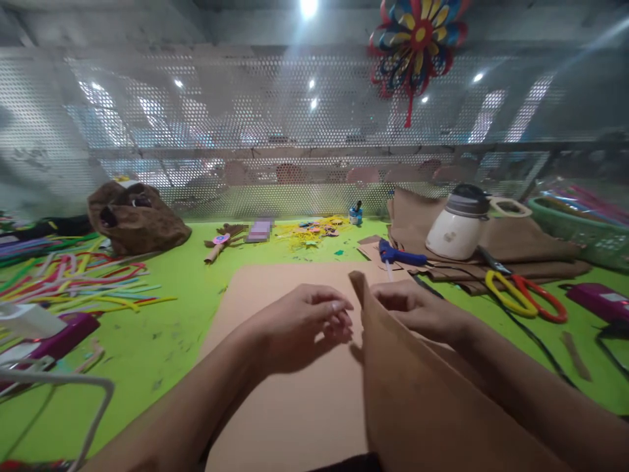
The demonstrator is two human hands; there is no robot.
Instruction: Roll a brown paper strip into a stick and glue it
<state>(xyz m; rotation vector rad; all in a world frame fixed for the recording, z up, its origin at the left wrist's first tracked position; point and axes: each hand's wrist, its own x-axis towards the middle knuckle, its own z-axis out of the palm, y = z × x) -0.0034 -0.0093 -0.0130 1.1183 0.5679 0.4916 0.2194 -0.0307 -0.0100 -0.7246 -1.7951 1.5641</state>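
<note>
A large sheet of brown kraft paper [417, 380] stands on edge in front of me, its top corner curled. My right hand [417, 308] is closed on the sheet from its far right side, with the fingertips partly hidden behind it. My left hand [309, 321] hovers just left of the paper's edge. Its fingers are loosely curled and a little apart, and I see nothing in them. Beneath both hands lies a flat tan board [275, 413]. Just past my right hand rests a blue glue gun [400, 255], its nozzle beside the paper.
Scissors [525, 295] with yellow and red handles, a white bottle [455, 226] and folded brown paper [531, 242] are at right. Colourful pipe cleaners [93, 275] and a crumpled brown bag [137, 219] lie left. Yellow shreds [314, 231] and a green basket [584, 229] are farther back.
</note>
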